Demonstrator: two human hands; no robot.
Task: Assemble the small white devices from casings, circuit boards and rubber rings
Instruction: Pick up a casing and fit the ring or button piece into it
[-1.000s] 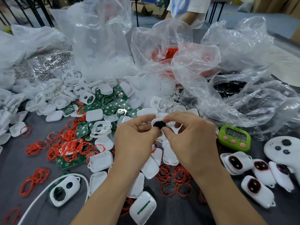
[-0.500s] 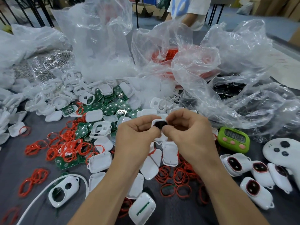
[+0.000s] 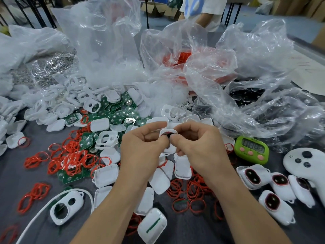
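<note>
Grey worktable (image 3: 14,176), cluttered. Thumb and forefinger tips of left hand (image 3: 140,152) and right hand (image 3: 200,148) pinching small white casing (image 3: 167,131) from both sides, dark insert inside, held above table centre. Around: red rubber rings (image 3: 70,157), green circuit boards (image 3: 115,118). Right: finished devices (image 3: 276,205), green timer (image 3: 251,149). Behind: plastic bags (image 3: 255,55).

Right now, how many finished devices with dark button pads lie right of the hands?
4 finished devices, below the green timer: the leftmost, one beside it, one against the white controller, one nearest the camera. More may hide under the bags.
</note>
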